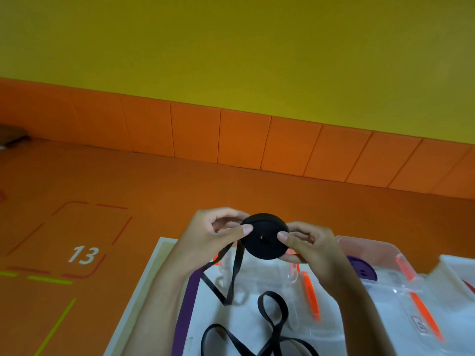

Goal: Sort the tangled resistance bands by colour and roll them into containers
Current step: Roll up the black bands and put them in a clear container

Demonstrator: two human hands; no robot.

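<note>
A black resistance band is partly wound into a tight round roll (266, 236), held up above the white table (154, 273). My left hand (216, 237) pinches the roll's left side with thumb on its face. My right hand (305, 242) grips the right side, thumb near the centre hole. The band's loose tail (232, 281) hangs from the roll and lies in loops (272, 309) on the table. A rolled purple band (362, 269) sits in a clear container (385, 255) at the right.
Clear plastic containers with orange latches (311, 294) stand on the table under and right of my hands. A purple band (186, 304) lies along the table's left side. Orange floor mat with a "13" marking (83, 254) lies to the left; an orange padded wall behind.
</note>
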